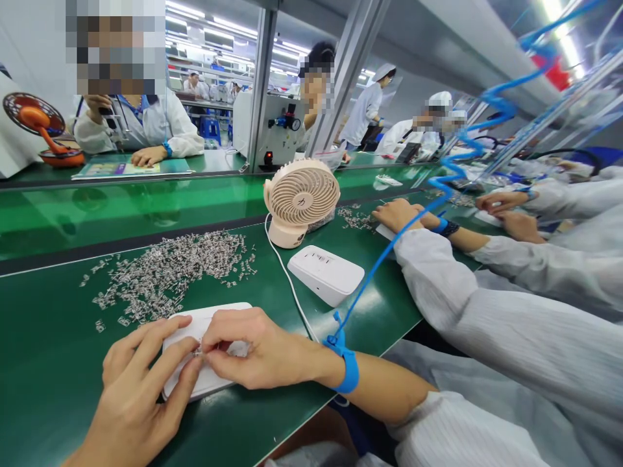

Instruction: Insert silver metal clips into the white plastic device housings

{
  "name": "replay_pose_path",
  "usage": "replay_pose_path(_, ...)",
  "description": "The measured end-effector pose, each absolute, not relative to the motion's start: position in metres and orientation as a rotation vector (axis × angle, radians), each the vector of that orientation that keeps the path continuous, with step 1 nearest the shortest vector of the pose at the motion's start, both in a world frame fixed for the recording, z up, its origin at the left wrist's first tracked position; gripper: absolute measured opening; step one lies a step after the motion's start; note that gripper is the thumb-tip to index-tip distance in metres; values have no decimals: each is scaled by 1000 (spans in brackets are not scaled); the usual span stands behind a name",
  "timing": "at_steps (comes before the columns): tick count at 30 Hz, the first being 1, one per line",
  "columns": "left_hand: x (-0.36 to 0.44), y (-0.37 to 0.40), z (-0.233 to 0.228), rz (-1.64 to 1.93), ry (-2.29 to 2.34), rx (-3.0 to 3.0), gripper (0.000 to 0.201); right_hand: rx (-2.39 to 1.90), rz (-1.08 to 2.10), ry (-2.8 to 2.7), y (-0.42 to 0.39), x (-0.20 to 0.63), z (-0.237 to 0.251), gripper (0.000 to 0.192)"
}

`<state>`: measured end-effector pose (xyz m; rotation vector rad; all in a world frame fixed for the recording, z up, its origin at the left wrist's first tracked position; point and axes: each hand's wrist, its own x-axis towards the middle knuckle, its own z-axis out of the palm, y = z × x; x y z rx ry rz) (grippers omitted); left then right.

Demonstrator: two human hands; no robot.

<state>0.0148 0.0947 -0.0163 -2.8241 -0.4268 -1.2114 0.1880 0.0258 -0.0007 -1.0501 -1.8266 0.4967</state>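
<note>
A white rounded plastic block (207, 385) lies on the green tabletop under both my hands. My left hand (141, 383) comes in from the lower left, its thumb and index finger pinched near a tiny shiny metal piece (197, 351) above the block. From the right, my right hand (257, 344) closes its thumb and fingertips on the same spot; the fingers partly cover the piece. A blue wrist strap (349, 373) with a coiled blue cord circles my right wrist. Beyond the block spreads a pile of small metal parts (180, 266).
A beige fan (304, 201) stands behind a second white plastic block (327, 272), its white cable (292, 279) crossing the table. The blue cord (384, 259) runs up to the right. A co-worker's hands (402, 213) are beside me; another person (185, 130) sits across the green belt (121, 204).
</note>
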Motion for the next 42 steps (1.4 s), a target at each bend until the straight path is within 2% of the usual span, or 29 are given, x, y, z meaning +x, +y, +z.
replay_pose_path(7,15,94,-15,-1206,-417,-2804,10,-1115,397,-1871,25,187,-1,12)
replay_pose_path(31,13,90,-20,-1173,-442,-2773,15,-1201,490,-1856,22,190,3,11)
replay_pose_path(37,15,87,-22,-1104,-549,-2848,27,-1374,371,-1765,20,203,5,12)
replay_pose_path(42,15,83,-24,-937,-560,-2924,38,-1542,424,-1770,23,214,-4,14)
